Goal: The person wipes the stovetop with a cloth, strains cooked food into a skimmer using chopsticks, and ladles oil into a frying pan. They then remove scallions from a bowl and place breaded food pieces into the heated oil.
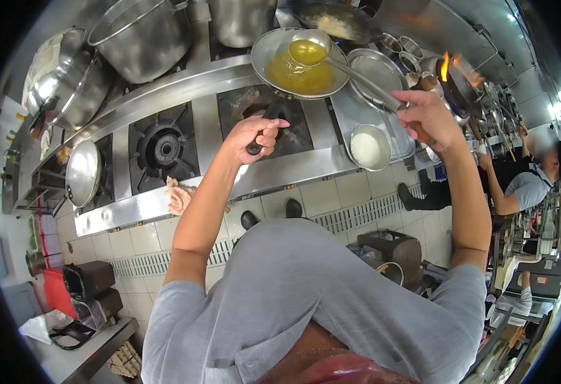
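My left hand [257, 137] is closed around the black handle of a frying pan [260, 56], which is over the back of the stove. Yellow liquid [301, 77], which looks like oil, lies in the pan. Held in my right hand [429, 120] is a long-handled metal ladle [365, 81]. Its bowl is over the pan and has the same yellow liquid in it. Below the ladle's handle, to the right of the pan, are a wide metal bowl [383, 64] and a small pot with white contents [370, 147].
Large steel pots [143, 45] stand at the back left. An unlit burner [165, 147] and a crumpled cloth [179, 195] are nearer. A wok [338, 19] with food sits behind the pan. At the right, flames [445, 67] rise by another wok, and a co-worker [527, 185] stands there.
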`<control>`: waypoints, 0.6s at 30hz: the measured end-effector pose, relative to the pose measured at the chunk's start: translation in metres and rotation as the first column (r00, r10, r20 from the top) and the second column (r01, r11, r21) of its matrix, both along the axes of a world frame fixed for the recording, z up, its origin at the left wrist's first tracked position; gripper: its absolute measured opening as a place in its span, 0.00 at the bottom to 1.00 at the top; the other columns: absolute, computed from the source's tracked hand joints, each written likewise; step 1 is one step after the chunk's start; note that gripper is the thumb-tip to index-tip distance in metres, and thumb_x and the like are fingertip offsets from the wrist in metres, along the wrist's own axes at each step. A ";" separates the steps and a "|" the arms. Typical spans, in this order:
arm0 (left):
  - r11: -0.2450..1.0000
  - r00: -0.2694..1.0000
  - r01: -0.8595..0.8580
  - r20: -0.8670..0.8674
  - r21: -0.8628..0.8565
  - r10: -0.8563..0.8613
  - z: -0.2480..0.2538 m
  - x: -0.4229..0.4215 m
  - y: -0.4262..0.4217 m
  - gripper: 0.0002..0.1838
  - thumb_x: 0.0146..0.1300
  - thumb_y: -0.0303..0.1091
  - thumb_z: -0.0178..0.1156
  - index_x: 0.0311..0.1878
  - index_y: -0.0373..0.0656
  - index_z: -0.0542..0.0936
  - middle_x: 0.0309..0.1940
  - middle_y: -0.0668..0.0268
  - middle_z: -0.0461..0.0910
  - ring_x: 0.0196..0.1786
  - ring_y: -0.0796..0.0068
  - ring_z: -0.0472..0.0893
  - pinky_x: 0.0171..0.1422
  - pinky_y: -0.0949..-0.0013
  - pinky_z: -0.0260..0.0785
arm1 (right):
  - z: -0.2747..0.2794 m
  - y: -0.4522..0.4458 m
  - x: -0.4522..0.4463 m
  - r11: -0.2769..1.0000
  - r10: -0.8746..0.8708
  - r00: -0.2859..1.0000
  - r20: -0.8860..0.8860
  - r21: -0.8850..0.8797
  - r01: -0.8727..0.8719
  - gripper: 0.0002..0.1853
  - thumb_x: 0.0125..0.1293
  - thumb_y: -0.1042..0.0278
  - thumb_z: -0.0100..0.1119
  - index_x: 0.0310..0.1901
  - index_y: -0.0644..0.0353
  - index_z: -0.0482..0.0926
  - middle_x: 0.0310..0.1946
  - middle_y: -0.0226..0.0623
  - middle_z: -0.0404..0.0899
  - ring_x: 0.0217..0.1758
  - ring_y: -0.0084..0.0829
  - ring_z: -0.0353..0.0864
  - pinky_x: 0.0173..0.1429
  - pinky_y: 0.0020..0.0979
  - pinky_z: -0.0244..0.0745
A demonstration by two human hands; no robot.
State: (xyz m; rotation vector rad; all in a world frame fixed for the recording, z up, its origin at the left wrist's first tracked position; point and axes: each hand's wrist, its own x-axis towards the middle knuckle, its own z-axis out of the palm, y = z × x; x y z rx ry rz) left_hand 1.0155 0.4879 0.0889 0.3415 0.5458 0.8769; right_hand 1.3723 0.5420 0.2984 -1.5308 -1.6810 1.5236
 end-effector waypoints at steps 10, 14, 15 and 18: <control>0.995 0.994 -0.098 -0.050 0.007 0.098 -0.050 -0.031 -0.099 0.20 0.68 0.32 0.64 0.55 0.26 0.74 0.21 0.76 0.69 0.17 0.87 0.67 0.18 0.76 0.61 | -0.106 -0.083 -0.016 0.977 0.054 0.984 0.169 0.192 -0.087 0.31 0.58 0.78 0.64 0.66 0.71 0.75 0.24 0.31 0.78 0.19 0.19 0.73 0.25 0.25 0.68; 0.988 0.986 -0.151 -0.066 -0.003 0.151 -0.073 -0.029 -0.126 0.18 0.68 0.31 0.63 0.54 0.26 0.75 0.21 0.76 0.70 0.17 0.87 0.68 0.17 0.77 0.61 | -0.148 -0.108 -0.015 0.911 0.059 0.939 0.339 0.366 -0.189 0.31 0.58 0.75 0.64 0.66 0.68 0.75 0.27 0.40 0.82 0.27 0.32 0.80 0.38 0.33 0.76; 0.987 0.985 -0.158 -0.071 0.006 0.158 -0.077 -0.028 -0.131 0.18 0.68 0.30 0.64 0.55 0.27 0.74 0.21 0.76 0.70 0.17 0.87 0.67 0.18 0.77 0.60 | -0.151 -0.112 -0.016 0.876 0.054 0.919 0.390 0.423 -0.231 0.31 0.58 0.74 0.64 0.66 0.68 0.74 0.29 0.43 0.83 0.30 0.36 0.82 0.42 0.35 0.78; 0.978 0.978 -0.207 -0.047 -0.038 0.205 -0.090 -0.019 -0.144 0.18 0.68 0.30 0.64 0.54 0.28 0.74 0.21 0.76 0.69 0.16 0.88 0.67 0.19 0.77 0.58 | -0.152 -0.132 -0.027 0.905 0.029 0.896 0.442 0.369 -0.211 0.31 0.58 0.72 0.65 0.66 0.66 0.74 0.35 0.51 0.84 0.39 0.48 0.85 0.51 0.40 0.78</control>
